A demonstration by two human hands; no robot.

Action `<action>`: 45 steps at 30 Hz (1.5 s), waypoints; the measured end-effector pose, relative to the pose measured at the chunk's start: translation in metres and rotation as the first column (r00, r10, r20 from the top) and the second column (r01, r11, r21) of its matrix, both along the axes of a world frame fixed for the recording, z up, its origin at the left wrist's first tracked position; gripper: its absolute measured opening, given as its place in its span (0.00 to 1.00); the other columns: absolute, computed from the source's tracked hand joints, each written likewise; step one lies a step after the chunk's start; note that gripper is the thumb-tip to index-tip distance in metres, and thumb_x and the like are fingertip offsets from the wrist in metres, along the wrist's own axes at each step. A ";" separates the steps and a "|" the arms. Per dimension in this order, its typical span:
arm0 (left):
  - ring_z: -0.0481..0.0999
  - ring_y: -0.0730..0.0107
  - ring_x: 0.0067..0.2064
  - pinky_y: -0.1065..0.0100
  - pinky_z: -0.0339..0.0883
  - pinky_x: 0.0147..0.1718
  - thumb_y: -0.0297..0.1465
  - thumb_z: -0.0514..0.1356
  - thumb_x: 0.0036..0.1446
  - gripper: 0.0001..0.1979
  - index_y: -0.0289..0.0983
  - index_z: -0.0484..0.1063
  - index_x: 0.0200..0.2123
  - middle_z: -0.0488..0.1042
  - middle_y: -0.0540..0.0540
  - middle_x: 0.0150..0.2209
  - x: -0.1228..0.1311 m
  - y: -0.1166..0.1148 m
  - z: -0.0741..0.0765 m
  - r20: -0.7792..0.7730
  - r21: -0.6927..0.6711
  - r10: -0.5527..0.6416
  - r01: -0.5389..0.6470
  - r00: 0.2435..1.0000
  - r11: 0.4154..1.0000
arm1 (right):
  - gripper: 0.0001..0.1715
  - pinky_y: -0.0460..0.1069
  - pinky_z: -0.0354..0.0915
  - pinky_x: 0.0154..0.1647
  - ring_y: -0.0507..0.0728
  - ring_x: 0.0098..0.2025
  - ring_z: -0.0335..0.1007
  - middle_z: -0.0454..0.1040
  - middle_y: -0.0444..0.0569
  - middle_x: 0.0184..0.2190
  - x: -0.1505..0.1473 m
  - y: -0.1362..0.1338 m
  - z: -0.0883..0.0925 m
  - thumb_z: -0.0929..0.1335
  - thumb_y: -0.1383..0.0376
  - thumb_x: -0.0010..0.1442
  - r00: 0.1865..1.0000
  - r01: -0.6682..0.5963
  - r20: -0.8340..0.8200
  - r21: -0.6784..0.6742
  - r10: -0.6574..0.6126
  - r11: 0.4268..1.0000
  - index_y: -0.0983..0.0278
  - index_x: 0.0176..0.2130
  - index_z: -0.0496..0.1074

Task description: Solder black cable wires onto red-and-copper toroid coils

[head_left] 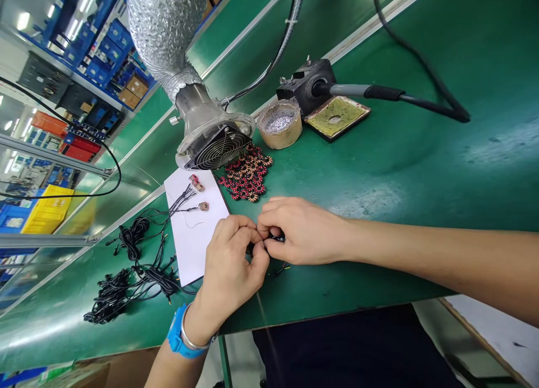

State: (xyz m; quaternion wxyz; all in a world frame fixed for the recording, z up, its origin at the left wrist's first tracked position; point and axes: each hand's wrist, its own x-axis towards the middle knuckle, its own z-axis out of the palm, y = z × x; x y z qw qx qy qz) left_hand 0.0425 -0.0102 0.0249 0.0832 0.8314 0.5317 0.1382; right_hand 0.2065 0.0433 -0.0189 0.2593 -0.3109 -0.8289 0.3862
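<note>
My left hand (pixel 236 256), with a blue band and a metal bracelet at its wrist, is closed in a pinch. Its fingertips meet those of my right hand (pixel 301 231), also pinched, just above the green bench. A short stretch of black cable (pixel 278 238) shows between the fingers; most of it is hidden by them. Below the right hand, a dark cable end with thin coloured wires (pixel 284 268) lies near the bench surface. Beside my left hand is a white sheet (pixel 193 247) carrying small wired parts (pixel 204 206) on black leads.
A pile of small red-and-black ring coils (pixel 248 174) lies beneath a fume extractor (pixel 217 135). Behind are a round tub of solder-like metal (pixel 280 124), a soldering iron (pixel 353 90) in its stand and a yellow sponge (pixel 337 117). Bundled black cables (pixel 112 295) lie left.
</note>
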 end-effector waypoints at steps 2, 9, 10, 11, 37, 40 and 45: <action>0.70 0.65 0.39 0.63 0.67 0.38 0.21 0.56 0.54 0.05 0.37 0.68 0.30 0.71 0.45 0.36 0.001 0.000 -0.002 0.039 -0.002 0.010 -0.010 0.999 1.000 | 0.05 0.47 0.55 0.32 0.53 0.31 0.60 0.65 0.43 0.24 -0.001 -0.002 -0.002 0.67 0.72 0.50 1.000 0.009 -0.013 -0.003 -0.010 1.000 0.65 0.24 0.67; 0.70 0.64 0.40 0.62 0.66 0.38 0.22 0.55 0.53 0.06 0.37 0.68 0.29 0.70 0.44 0.36 -0.001 -0.004 -0.006 0.127 -0.020 0.055 -0.052 0.990 0.998 | 0.05 0.47 0.55 0.32 0.53 0.30 0.60 0.66 0.44 0.24 0.000 -0.003 -0.003 0.67 0.72 0.50 0.999 0.015 -0.028 0.000 -0.015 1.000 0.65 0.25 0.69; 0.70 0.64 0.40 0.62 0.66 0.38 0.22 0.56 0.53 0.05 0.37 0.68 0.29 0.70 0.44 0.36 -0.003 -0.004 -0.005 0.144 -0.031 0.063 -0.059 0.988 0.998 | 0.05 0.47 0.55 0.32 0.53 0.31 0.60 0.67 0.44 0.24 0.000 -0.003 -0.002 0.67 0.73 0.50 0.999 0.015 -0.030 0.006 -0.015 1.000 0.65 0.25 0.69; 0.70 0.65 0.40 0.63 0.66 0.39 0.22 0.56 0.53 0.05 0.37 0.69 0.29 0.70 0.45 0.36 -0.005 -0.005 -0.004 0.160 -0.043 0.070 -0.064 0.985 0.997 | 0.04 0.47 0.55 0.33 0.53 0.31 0.61 0.67 0.44 0.25 0.001 -0.003 -0.002 0.67 0.73 0.50 0.999 0.014 -0.034 0.010 -0.013 1.000 0.65 0.25 0.70; 0.70 0.67 0.39 0.65 0.66 0.38 0.23 0.59 0.55 0.05 0.35 0.74 0.34 0.69 0.44 0.37 -0.032 0.007 -0.008 0.242 -0.159 -0.017 0.057 0.970 0.986 | 0.08 0.50 0.50 0.28 0.54 0.30 0.55 0.63 0.46 0.25 0.005 -0.013 -0.004 0.62 0.75 0.52 0.998 0.063 -0.028 0.213 -0.058 0.975 0.66 0.28 0.69; 0.70 0.66 0.39 0.65 0.67 0.37 0.24 0.60 0.54 0.05 0.34 0.74 0.35 0.69 0.44 0.37 -0.031 0.006 -0.007 0.267 -0.176 0.001 0.048 0.964 0.983 | 0.09 0.50 0.51 0.28 0.54 0.30 0.56 0.64 0.46 0.26 0.005 -0.011 -0.003 0.62 0.76 0.52 0.998 0.063 -0.041 0.160 -0.058 0.985 0.67 0.28 0.69; 0.70 0.68 0.39 0.66 0.67 0.37 0.23 0.58 0.55 0.05 0.35 0.73 0.32 0.69 0.45 0.36 -0.032 0.008 -0.008 0.288 -0.206 0.037 0.024 0.957 0.978 | 0.10 0.50 0.54 0.30 0.55 0.30 0.57 0.65 0.47 0.26 0.002 -0.015 -0.003 0.62 0.74 0.56 0.998 0.044 -0.061 0.132 -0.036 0.990 0.67 0.29 0.71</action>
